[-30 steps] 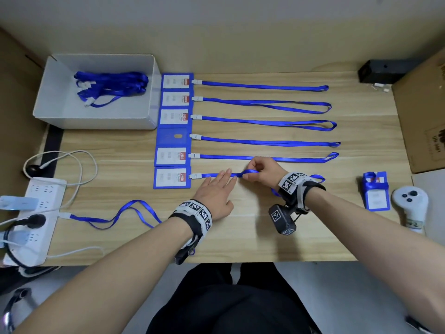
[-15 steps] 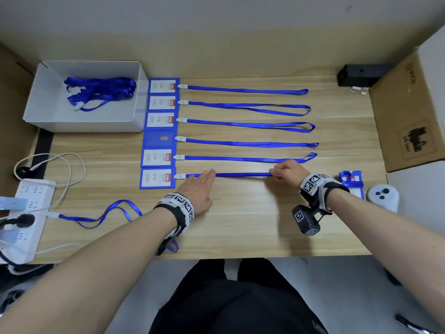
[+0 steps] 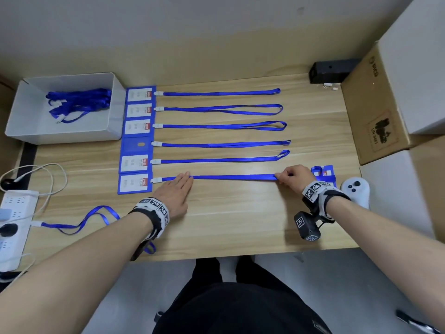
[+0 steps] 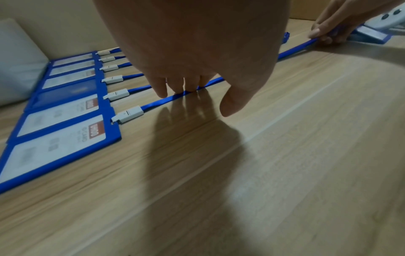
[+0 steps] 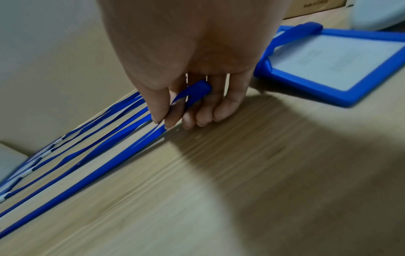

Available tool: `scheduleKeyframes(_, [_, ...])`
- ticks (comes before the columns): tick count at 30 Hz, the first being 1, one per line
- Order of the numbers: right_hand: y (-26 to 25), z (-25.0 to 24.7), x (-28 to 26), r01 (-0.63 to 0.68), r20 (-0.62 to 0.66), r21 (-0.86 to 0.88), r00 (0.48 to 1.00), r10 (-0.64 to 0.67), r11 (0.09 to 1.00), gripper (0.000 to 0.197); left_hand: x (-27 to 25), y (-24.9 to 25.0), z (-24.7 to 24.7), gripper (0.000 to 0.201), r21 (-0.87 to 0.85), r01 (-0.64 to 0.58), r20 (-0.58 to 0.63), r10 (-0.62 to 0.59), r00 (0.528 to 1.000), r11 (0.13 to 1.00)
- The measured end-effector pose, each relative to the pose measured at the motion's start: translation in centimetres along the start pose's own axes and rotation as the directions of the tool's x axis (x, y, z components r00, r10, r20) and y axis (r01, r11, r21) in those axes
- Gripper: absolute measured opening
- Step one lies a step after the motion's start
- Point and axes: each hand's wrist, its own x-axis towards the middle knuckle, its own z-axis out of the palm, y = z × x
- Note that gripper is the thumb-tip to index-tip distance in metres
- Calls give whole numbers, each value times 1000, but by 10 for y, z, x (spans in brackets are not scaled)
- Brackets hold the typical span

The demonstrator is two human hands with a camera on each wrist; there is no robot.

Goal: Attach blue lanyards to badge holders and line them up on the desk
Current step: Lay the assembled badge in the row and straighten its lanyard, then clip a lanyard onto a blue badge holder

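Left hand [image 3: 175, 192] lies flat, straight fingers pressing the sixth blue lanyard [image 3: 231, 177] onto the wooden desk [image 3: 240, 218]; right hand [image 3: 295, 177] pinches its looped far end

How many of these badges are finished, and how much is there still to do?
Five badge holders with lanyards lie lined up on the desk. The sixth lanyard is in hand: the left hand presses it flat while the right hand pinches its far end. Left: one bare holder, a loose lanyard and more in the white bin.
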Motion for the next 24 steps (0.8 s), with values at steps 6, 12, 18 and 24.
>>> scheduleKeyframes(6, [4, 0, 1, 10, -12, 10, 1000, -10, 1000, 39, 2, 24, -7, 76, -59, 52, -127, -59, 990, 997])
scheduleKeyframes(12, [8, 1, 2, 26, -5, -16, 1000, -26, 1000, 39, 30, 86, -13, 81, -30, -128, -153, 122, 981, 991])
scheduleKeyframes(18, [6, -3, 3, 54, -29, -15, 998, -54, 998, 36, 48, 136, -15, 81, 20, -111, -120, 112, 986, 994])
scheduleKeyframes(24, [9, -29, -19, 84, -241, 26, 968, -75, 996, 10, 47, 142, -26, 79, 42, -78, -38, 80, 996, 996])
